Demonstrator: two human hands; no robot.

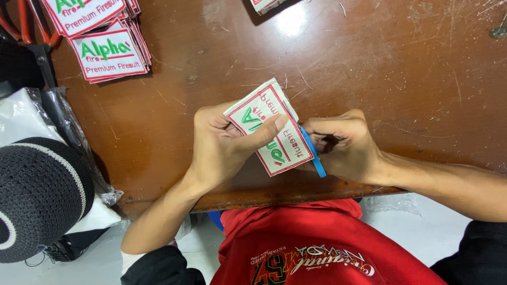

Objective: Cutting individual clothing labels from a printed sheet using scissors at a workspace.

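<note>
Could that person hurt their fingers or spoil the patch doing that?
Possibly. The left hand pinches the white rectangular cloth patch with red border and green lettering, its thumb lying close to the blue-handled tool gripped by the right hand, so a slip might nick the thumb. The tool works along the patch's edge, so it might cut into the red border.

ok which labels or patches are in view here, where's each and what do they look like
held patch: between left hand and right hand, white rectangle, red border, green and red stitching
patch stacks: table top left, same colours
patch corner: top edge, partly cut off
</note>
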